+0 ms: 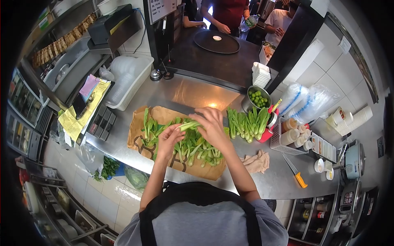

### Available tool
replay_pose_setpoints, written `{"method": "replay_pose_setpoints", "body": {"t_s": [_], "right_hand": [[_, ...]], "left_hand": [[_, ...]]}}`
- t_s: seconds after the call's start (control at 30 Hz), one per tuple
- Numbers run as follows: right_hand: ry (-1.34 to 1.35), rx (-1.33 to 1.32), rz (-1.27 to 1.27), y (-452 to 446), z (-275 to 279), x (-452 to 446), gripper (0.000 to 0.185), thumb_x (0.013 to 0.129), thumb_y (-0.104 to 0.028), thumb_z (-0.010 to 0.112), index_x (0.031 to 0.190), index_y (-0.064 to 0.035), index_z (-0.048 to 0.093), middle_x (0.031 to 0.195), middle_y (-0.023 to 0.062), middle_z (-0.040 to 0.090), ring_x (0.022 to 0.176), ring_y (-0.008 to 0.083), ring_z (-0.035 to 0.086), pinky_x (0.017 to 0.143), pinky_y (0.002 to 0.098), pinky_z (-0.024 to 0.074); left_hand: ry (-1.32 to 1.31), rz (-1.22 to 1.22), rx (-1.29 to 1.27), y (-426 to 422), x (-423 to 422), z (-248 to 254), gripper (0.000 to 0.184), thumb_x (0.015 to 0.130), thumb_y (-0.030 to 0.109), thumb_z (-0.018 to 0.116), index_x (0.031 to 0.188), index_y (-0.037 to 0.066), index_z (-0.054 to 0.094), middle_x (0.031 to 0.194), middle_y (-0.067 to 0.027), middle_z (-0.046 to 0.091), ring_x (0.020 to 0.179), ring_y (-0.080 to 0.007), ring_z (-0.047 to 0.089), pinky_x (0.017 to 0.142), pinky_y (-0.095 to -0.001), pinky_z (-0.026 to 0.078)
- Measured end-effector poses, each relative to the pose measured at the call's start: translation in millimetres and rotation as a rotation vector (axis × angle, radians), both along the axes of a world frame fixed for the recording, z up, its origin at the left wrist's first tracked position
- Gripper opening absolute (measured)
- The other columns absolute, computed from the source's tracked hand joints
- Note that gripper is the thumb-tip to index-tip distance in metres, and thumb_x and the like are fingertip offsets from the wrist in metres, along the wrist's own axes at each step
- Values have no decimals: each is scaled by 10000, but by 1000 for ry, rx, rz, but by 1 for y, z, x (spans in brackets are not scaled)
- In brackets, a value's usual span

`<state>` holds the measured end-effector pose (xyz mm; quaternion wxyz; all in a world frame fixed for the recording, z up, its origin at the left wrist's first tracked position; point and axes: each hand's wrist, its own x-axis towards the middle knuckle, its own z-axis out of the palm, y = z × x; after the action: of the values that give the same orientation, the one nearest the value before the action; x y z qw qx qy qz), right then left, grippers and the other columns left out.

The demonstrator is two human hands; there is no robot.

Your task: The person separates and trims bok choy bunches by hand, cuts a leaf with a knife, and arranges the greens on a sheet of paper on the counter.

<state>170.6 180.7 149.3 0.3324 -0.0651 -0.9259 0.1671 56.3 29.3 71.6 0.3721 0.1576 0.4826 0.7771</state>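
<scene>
Over the middle of the counter, my left hand (169,140) pinches the pale cut end of a leafy green stalk (188,125), which looks like bok choy. From the other side, my right hand (211,126) has its thumb and fingers at the stalk's far end, the upper fingers raised and bent. Beneath both hands, more loose greens (199,152) are spread over a flattened brown paper bag (164,165) with dark print. To the right of the paper, a bundle of greens (248,123) lies on the steel.
A knife (296,172) with an orange handle and a crumpled cloth (256,161) lie on the right. Behind them stand a basket of bottles (289,135) and a metal pot of limes (258,98). A white bin of plastic containers (129,82) is at left. People stand beyond the pass.
</scene>
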Motion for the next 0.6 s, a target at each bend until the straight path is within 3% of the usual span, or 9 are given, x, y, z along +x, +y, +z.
{"method": "replay_pose_setpoints", "body": {"t_s": [0.1, 0.2, 0.4, 0.6], "right_hand": [[85, -116, -123, -10, 28, 22, 366, 679, -87, 701, 1039, -94, 637, 1067, 77, 562, 1081, 270, 452, 956, 402, 302], [160, -320, -169, -8, 5, 38, 358, 717, -81, 691, 1066, -62, 611, 1054, 76, 565, 1019, 242, 499, 884, 349, 378], [80, -860, 198, -35, -45, 29, 263, 818, -44, 627, 1078, -20, 594, 934, 80, 606, 787, 138, 603, 698, 255, 467], [263, -1341, 289, -52, -67, 6, 237, 841, -30, 607, 1061, 47, 559, 969, 53, 555, 816, 113, 598, 709, 220, 475]], "left_hand": [[37, 142, 58, -12, 3, 10, 274, 856, 45, 587, 1123, 2, 545, 1069, -78, 588, 902, -158, 609, 778, -276, 514], [-27, 224, 144, -19, 6, 11, 244, 831, 5, 602, 1071, 7, 562, 1077, -69, 586, 918, -142, 593, 808, -281, 505], [30, 268, 166, -11, 25, 14, 240, 815, -29, 606, 1050, 5, 572, 1030, -59, 614, 890, -101, 574, 754, -228, 470], [82, 178, 156, -2, 44, 18, 234, 810, -39, 610, 1041, -21, 575, 940, -89, 640, 820, -126, 609, 761, -250, 483]]}}
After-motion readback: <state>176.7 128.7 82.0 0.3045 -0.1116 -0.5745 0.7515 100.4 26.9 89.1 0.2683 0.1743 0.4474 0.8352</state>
